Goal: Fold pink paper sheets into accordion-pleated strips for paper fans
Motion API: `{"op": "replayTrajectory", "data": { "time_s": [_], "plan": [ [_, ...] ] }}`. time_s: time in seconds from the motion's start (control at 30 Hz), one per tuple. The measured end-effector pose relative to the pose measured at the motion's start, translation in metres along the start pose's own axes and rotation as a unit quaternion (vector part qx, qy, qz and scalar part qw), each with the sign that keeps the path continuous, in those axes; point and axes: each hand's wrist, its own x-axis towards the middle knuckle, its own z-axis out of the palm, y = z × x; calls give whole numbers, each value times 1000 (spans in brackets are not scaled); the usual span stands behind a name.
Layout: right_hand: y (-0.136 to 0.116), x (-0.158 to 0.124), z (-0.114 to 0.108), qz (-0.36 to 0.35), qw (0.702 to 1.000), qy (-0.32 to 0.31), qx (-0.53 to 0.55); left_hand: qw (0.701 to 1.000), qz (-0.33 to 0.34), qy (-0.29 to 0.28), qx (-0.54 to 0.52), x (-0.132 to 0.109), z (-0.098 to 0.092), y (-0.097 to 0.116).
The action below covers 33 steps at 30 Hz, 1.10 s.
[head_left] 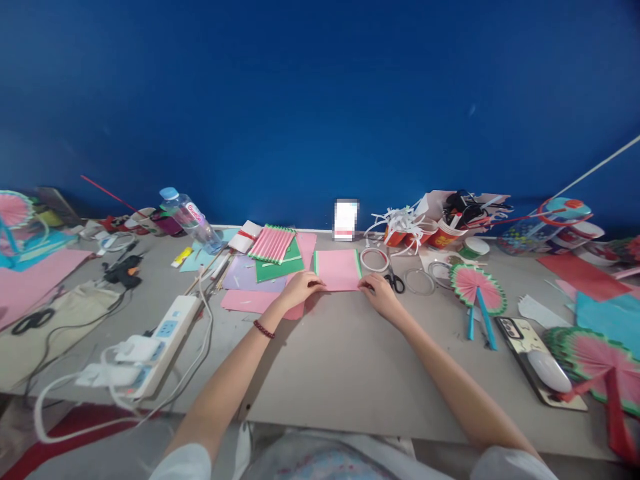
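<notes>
Table (320, 373): was grey
Wall (320, 100): was blue
Paper (337, 269): was pink, green-edged
Left hand (303, 289), right hand (379, 293): pinched closed on its corners

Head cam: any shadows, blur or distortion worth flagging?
Head view: soft shadow on the table beside the left forearm; blue wall darker along the top; upright white screen pixelated; pink paper slightly soft, edges readable; red-handled fan at lower right looks stretched, probably from the wide lens.
</notes>
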Motion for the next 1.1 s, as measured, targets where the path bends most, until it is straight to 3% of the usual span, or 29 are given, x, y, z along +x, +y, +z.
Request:
{"op": "replayTrajectory", "data": {
  "time_s": [0.23, 0.47, 0.63, 0.77, 1.1],
  "plan": [
    [-1, 0, 0, 0, 1000, 4, -2, 999, -9, 40, 27, -2, 11, 0],
    [-1, 0, 0, 3, 1000, 8, -5, 999, 1, -3, -45, -5, -3, -1],
    [-1, 0, 0, 0, 1000, 10, -2, 997, -47, 28, -59, -5, -3, -2],
    [-2, 0, -1, 8, 1000, 6, 0, 998, -24, 51, -35, -3, 2, -6],
    [-3, 0, -1, 2, 1000, 10, 1, 998, -40, 37, -12, -3, 1, 1]
  ]
}}
